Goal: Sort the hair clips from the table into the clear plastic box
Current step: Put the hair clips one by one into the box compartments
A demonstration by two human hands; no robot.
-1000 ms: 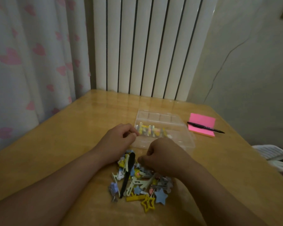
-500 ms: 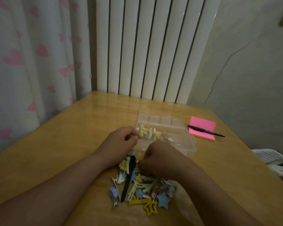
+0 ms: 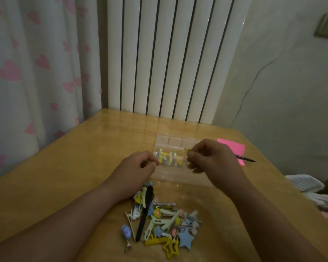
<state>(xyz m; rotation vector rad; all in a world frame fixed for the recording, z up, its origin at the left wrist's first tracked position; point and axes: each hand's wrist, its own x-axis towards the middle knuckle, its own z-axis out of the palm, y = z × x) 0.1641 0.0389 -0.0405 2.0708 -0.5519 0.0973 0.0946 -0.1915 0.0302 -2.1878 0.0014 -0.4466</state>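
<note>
A second ago our right grip lay low on the pile of hair clips; it has since risen and now hangs over the clear plastic box. Our left grip has stayed at the box's near left corner.

The pile lies on the bench below and between both grips, near our wrists. A row of sorted clips sits inside the box, between the two grips. A pink sticky pad with a pen across it lies just beyond the right grip, partly hidden by it.

The right grip's thumb and fingers are clamped on a small yellow clip, held above the row. The left grip is curled; we cannot tell whether it pinches the box's edge.
</note>
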